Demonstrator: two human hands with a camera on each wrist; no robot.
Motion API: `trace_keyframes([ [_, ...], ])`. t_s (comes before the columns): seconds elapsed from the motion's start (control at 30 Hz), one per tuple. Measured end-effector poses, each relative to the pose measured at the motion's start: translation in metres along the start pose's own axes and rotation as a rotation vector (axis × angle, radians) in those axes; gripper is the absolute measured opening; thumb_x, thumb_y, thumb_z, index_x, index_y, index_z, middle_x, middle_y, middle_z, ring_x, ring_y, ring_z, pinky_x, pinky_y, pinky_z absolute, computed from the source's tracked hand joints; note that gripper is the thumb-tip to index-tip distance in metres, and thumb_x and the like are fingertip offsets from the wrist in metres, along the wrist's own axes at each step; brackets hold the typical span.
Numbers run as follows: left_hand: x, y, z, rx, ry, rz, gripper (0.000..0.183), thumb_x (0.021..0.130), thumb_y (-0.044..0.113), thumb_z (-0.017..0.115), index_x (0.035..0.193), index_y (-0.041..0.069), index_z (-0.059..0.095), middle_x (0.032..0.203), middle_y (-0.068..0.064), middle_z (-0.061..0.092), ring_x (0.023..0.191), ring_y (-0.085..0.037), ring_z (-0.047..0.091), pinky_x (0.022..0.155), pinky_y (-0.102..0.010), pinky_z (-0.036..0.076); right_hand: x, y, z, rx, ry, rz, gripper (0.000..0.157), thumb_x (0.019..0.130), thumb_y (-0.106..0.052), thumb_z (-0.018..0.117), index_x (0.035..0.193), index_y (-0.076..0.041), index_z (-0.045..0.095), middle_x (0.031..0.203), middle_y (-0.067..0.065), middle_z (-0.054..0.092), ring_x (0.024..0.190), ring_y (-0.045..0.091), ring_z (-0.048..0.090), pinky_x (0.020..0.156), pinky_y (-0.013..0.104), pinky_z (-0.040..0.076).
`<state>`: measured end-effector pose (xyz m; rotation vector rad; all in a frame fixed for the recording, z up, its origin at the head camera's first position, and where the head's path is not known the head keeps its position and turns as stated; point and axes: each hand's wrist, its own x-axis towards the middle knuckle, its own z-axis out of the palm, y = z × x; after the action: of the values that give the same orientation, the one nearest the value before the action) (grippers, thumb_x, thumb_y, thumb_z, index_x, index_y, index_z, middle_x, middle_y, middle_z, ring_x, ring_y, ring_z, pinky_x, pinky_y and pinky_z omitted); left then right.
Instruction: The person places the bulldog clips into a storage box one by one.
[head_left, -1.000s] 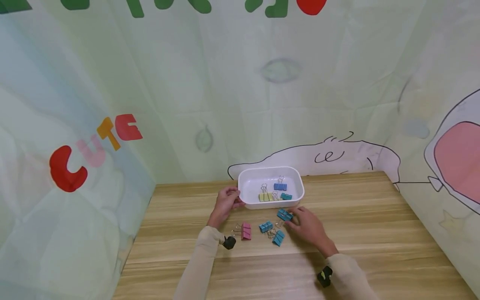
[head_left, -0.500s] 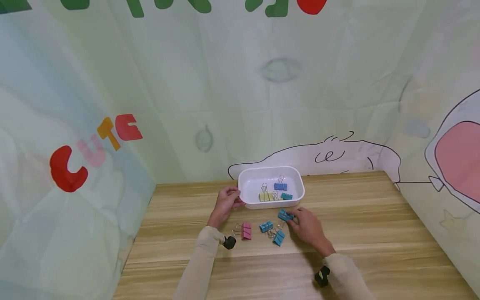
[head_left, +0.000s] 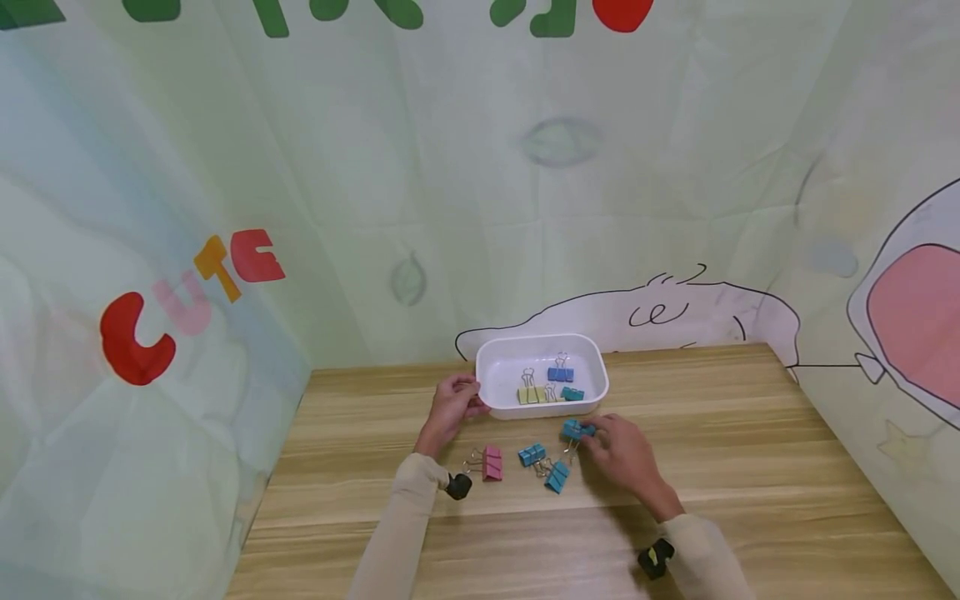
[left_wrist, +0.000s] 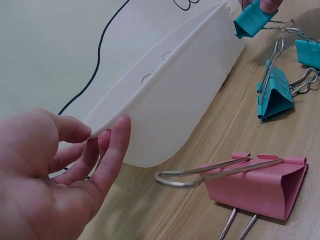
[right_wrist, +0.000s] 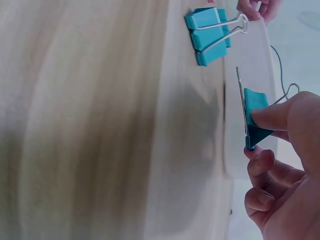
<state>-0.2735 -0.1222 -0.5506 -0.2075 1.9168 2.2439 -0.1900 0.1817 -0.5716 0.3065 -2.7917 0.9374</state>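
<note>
My left hand (head_left: 452, 408) pinches the left rim of a white plastic tray (left_wrist: 180, 95) between thumb and fingers. In the right wrist view, my right hand (right_wrist: 295, 165) grips a teal binder clip (right_wrist: 256, 107) by its body, its wire handles sticking out to either side. That clip is just in front of the tray's near wall. Two more teal binder clips, one nearer the tray (head_left: 532, 454) and one closer to me (head_left: 557, 477), lie on the table with their handles together. Left of them lies a pink binder clip (left_wrist: 257, 187), handles pointing left.
Inside the tray are a yellow binder clip (head_left: 532, 395), a blue binder clip (head_left: 560, 374) and a dark teal binder clip (head_left: 572, 394). The wooden table (head_left: 750, 467) ends at a printed cloth backdrop (head_left: 480, 183) just behind the tray.
The teal binder clip in my right hand has shifted slightly right and turned, its handle now hanging more downward. My left hand and the tray have stayed in place.
</note>
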Motion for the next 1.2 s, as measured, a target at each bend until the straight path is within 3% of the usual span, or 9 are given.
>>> trace_keyframes([
  [0.2,0.001,-0.001,-0.002,0.005,-0.001,0.003,0.034,0.105,0.000,0.055,0.133,-0.017,0.047,0.117,-0.034,0.056,0.084,-0.025,0.069,0.077,-0.030,0.068,0.004,-0.007,-0.006,0.010,0.062,-0.068,0.020,0.092,-0.014,0.079,0.111,-0.011,0.077,0.110,0.012,0.073,0.102,0.034,0.069,0.086,0.054,0.062],
  [0.37,0.001,-0.002,-0.004,0.004,-0.003,0.005,0.035,0.105,0.000,0.055,0.134,-0.017,0.046,0.116,-0.032,0.057,0.083,-0.023,0.069,0.078,-0.032,0.068,0.011,-0.020,-0.011,0.007,0.111,-0.123,0.017,0.093,-0.015,0.079,0.110,-0.012,0.077,0.106,0.010,0.074,0.096,0.031,0.069,0.076,0.047,0.063],
  [0.6,0.002,-0.003,-0.005,-0.014,0.007,0.002,0.034,0.105,-0.002,0.055,0.133,-0.019,0.046,0.114,-0.032,0.057,0.080,-0.022,0.069,0.074,-0.029,0.068,0.028,-0.040,-0.015,-0.001,0.150,-0.167,0.015,0.094,-0.019,0.077,0.108,-0.013,0.075,0.107,0.011,0.074,0.093,0.030,0.069,0.072,0.046,0.061],
  [0.83,0.000,-0.003,-0.003,-0.021,-0.008,0.018,0.033,0.105,-0.002,0.054,0.132,-0.019,0.046,0.110,-0.030,0.058,0.073,-0.017,0.067,0.071,-0.027,0.068,0.050,-0.064,-0.017,0.017,0.106,-0.175,0.020,0.098,-0.023,0.072,0.115,-0.012,0.074,0.112,0.010,0.074,0.102,0.030,0.068,0.082,0.050,0.063],
  [1.2,0.000,-0.002,-0.002,-0.019,-0.020,0.021,0.030,0.104,-0.003,0.054,0.130,-0.018,0.048,0.117,-0.036,0.055,0.079,-0.023,0.069,0.073,-0.029,0.068,0.081,-0.093,-0.017,0.013,0.053,-0.143,0.021,0.101,-0.028,0.067,0.117,-0.015,0.072,0.112,0.010,0.072,0.105,0.032,0.066,0.087,0.052,0.061],
])
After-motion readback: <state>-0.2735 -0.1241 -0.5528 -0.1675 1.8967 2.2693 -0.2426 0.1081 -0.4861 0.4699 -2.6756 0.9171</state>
